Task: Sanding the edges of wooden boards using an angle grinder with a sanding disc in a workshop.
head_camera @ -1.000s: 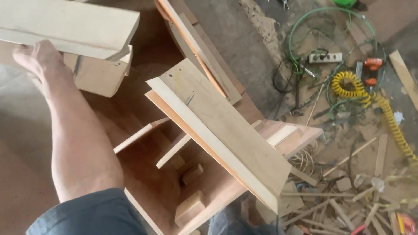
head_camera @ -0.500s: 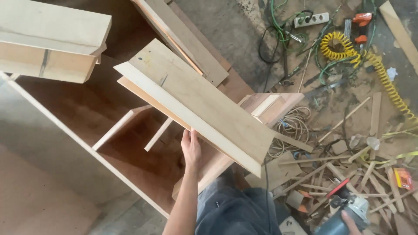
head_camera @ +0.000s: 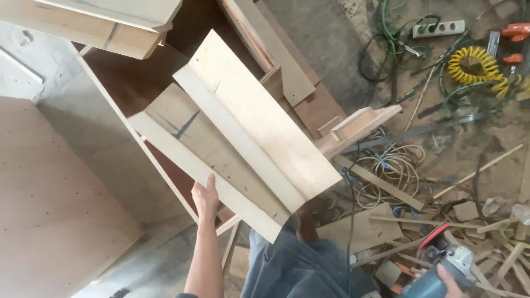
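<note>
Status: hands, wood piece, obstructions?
Left hand grips the stepped plywood piece at its lower edge. Right hand on power tool. Offcuts litter floor.

Pale tan plywood panel (head_camera: 243,138), yellow coiled hose (head_camera: 475,66), green cable (head_camera: 386,33), grey-blue grinder (head_camera: 436,276).

Dusty concrete floor (head_camera: 331,44), wood offcuts (head_camera: 497,243), yellow coiled hose (head_camera: 475,66), green cable (head_camera: 386,33), power strip (head_camera: 439,28)
</note>
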